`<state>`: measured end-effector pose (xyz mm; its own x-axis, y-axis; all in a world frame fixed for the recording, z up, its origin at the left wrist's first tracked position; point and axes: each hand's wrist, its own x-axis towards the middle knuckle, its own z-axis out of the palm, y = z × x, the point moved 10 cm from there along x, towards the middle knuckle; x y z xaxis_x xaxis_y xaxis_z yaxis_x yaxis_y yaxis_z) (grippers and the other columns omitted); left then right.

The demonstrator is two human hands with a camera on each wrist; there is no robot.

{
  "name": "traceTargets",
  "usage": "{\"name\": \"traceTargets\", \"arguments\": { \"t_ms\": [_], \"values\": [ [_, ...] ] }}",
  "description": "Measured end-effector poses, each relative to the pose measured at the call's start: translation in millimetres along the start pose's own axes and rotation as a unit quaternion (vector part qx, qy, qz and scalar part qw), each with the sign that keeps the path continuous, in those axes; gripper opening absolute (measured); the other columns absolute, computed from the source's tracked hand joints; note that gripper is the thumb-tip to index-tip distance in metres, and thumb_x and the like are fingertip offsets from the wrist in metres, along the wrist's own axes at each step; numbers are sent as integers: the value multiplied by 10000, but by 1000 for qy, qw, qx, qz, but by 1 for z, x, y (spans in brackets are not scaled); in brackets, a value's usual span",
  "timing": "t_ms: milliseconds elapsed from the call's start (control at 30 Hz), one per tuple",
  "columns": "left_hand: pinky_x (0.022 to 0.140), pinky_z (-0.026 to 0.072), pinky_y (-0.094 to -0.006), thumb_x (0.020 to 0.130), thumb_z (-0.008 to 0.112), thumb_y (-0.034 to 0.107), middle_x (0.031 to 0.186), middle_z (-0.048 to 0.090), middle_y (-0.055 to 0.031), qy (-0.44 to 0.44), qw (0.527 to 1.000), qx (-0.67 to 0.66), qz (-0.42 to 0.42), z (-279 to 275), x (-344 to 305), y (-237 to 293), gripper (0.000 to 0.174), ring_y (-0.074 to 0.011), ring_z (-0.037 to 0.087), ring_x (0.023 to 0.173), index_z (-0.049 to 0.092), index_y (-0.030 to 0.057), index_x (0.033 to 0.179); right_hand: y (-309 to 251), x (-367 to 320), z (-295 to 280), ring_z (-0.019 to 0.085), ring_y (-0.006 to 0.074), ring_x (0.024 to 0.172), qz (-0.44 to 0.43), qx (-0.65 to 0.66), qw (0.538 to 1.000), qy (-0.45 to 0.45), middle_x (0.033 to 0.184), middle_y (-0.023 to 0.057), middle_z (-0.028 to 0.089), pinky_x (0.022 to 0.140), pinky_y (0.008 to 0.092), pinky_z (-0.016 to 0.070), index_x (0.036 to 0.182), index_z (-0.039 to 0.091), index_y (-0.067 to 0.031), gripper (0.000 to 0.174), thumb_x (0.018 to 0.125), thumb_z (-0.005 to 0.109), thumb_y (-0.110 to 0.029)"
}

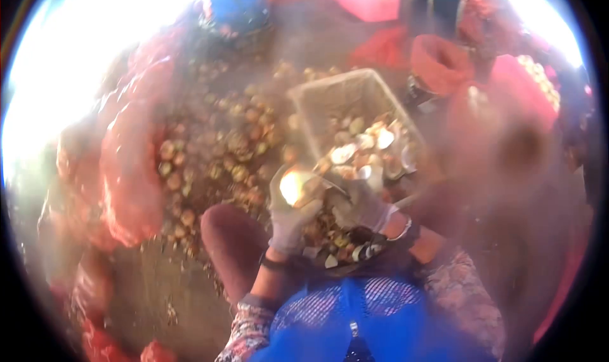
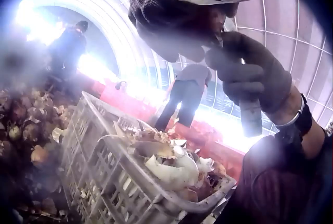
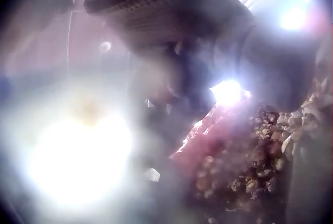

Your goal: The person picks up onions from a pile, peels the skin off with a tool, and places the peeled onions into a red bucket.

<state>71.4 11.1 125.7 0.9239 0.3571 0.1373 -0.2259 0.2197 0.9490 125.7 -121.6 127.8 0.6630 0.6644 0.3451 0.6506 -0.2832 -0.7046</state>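
Observation:
In the head view the gloved left hand (image 1: 288, 217) holds a bright, pale onion (image 1: 292, 186), its fingers curled around the side. Close beside it, the gloved right hand (image 1: 360, 204) is curled round a tool; in the left wrist view the tool's grey handle (image 2: 251, 118) sticks out below the right hand (image 2: 255, 73). The tool's blade cannot be made out. Part of the left glove (image 2: 156, 29) shows at the top of that view. Glare and blur hide most detail in the right wrist view.
A plastic crate (image 1: 304, 116) holding pale peeled pieces stands just beyond the hands. Many loose onions (image 1: 244, 143) cover the ground to the left, beside red mesh sacks (image 1: 130, 178). A pink container (image 1: 374, 1) and other people are farther back.

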Motion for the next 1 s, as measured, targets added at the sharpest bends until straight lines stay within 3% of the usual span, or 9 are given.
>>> {"name": "traceTargets", "arguments": {
  "t_ms": [33,67,267,467,700,800,933,967,1000],
  "values": [
    [1015,475,-374,688,842,125,1321,514,-104,-3,1000,-11,19,1,3,-3,901,-234,533,1196,360,46,1445,-16,5,-13,654,278,612,-40,-1,998,47,707,107,638,596,401,527,1331,578,-197,412,920,608,-200],
    [1013,474,-373,688,854,151,1316,516,-102,-11,999,-24,39,2,5,-2,908,-228,532,1189,362,49,1444,0,3,-8,642,282,550,48,-29,998,1,635,93,613,558,409,521,1344,571,-205,430,916,608,-184],
    [967,501,-345,704,883,241,1290,517,-99,7,998,-16,59,2,-2,0,903,-200,552,1140,358,39,1410,4,-2,-1,615,273,480,-12,-89,994,59,565,78,578,484,414,478,1344,565,-229,418,927,597,-241],
    [999,472,-365,676,878,162,1267,513,-107,41,993,61,89,-7,-7,-3,840,-218,537,1157,392,51,1352,-2,-6,9,634,315,594,-3,-167,984,66,750,120,637,535,427,474,1196,595,-113,313,913,603,-247],
    [964,486,-368,635,893,146,1216,505,-119,14,932,306,192,7,-20,13,908,-224,548,1113,340,36,1347,52,-11,55,666,305,740,71,-31,996,-46,825,111,646,671,394,521,987,610,-62,172,859,637,-173],
    [950,499,-369,673,865,176,1180,543,-121,15,984,152,96,1,-16,-11,818,-220,568,1086,383,31,1318,45,-5,55,674,313,760,99,-48,987,-116,832,127,641,680,398,533,1047,622,-53,247,840,656,-182],
    [566,529,-287,818,609,658,993,643,-151,-108,953,-218,-178,27,-33,-42,745,-204,644,746,516,39,1224,22,9,28,670,299,768,-18,-90,996,5,901,145,649,698,390,537,1278,576,-108,423,860,630,-146],
    [419,441,-277,839,511,726,937,659,-164,-55,960,-224,-155,27,-29,-42,780,-212,616,602,530,42,1216,20,16,24,669,288,776,-43,-97,994,17,923,144,653,712,381,537,1342,551,-131,478,869,619,-131],
    [449,441,-268,870,482,699,905,650,-141,-59,954,-249,-159,31,-30,-38,741,-189,603,606,547,33,1190,25,20,24,670,277,834,-38,-101,994,-4,975,130,659,741,372,539,1357,532,-121,510,858,637,-154]
  ]
}}
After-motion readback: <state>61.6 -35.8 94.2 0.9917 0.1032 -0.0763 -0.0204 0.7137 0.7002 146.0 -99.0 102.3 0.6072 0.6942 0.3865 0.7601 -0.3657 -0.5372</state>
